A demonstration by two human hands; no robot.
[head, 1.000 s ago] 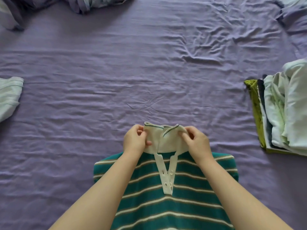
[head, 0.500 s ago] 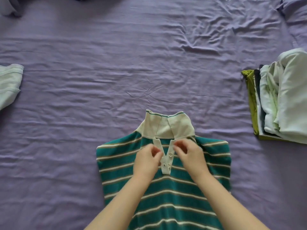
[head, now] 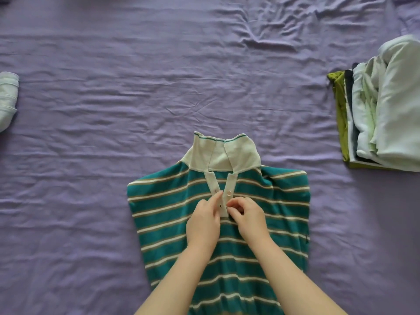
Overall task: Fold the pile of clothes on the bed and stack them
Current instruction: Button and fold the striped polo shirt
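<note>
- My left hand (head: pixel 203 220) lies on the chest of the striped polo shirt (head: pixel 172 214), forearm coming up from the near edge of the bed; its fingers are nearly straight, the fingertips pressing on the left strip of the white placket (head: pixel 221 196).
- My right hand (head: pixel 246 215) sits just beside it, forearm angled in from the lower right; its fingers are curled and pinch the lower end of the right placket strip, just below a small button (head: pixel 229 192).
- The two hands are almost touching across the placket.
- The shirt lies flat and face up on the purple bed sheet (head: pixel 113 110), near the middle of the near edge.
- Its long axis runs from near edge to far edge, with the white collar (head: pixel 223 154) pointing away from me and the hem out of view below.
- The placket is open in a narrow V below the collar.
- A stack of folded clothes (head: pixel 386 110), pale green and white over dark and olive layers, sits at the right edge of the bed, well apart from the shirt.
- A pale garment (head: pixel 8 98) lies at the left edge, partly cut off.
</note>
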